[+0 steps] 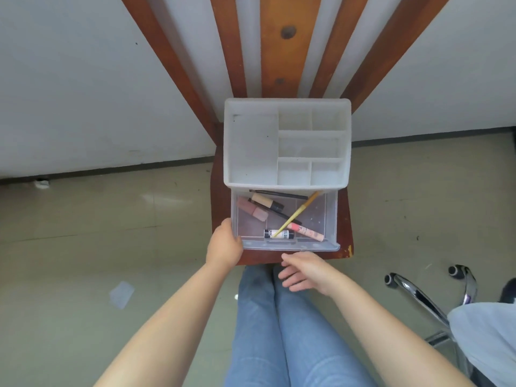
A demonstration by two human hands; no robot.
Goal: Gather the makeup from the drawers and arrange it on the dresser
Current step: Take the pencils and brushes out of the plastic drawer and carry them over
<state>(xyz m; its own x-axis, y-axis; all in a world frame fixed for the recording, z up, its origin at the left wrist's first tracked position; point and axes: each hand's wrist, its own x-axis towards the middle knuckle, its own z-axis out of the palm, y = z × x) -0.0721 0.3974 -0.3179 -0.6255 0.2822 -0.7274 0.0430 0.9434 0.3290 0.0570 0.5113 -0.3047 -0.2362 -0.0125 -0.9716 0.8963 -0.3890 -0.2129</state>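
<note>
A white plastic organiser [251,146] with bare top compartments stands on a brown wooden chair seat [220,202]. Its clear drawer [321,216] is pulled out toward me. Inside lie a pink tube [252,209], a beige tube with a black cap [265,202], a black pencil [279,194], a yellow-handled brush [298,212], a small black-and-white tube [279,234] and a pink patterned tube [307,231]. My left hand [224,245] grips the drawer's front left corner. My right hand [305,272] hovers just below the drawer front, fingers relaxed and holding nothing.
The chair back's wooden slats [290,46] rise behind the organiser against a white wall. My jeans-clad legs [279,325] are below the seat. An office chair's chrome base [418,294] stands at the right, and a scrap of plastic [121,294] lies on the floor at the left.
</note>
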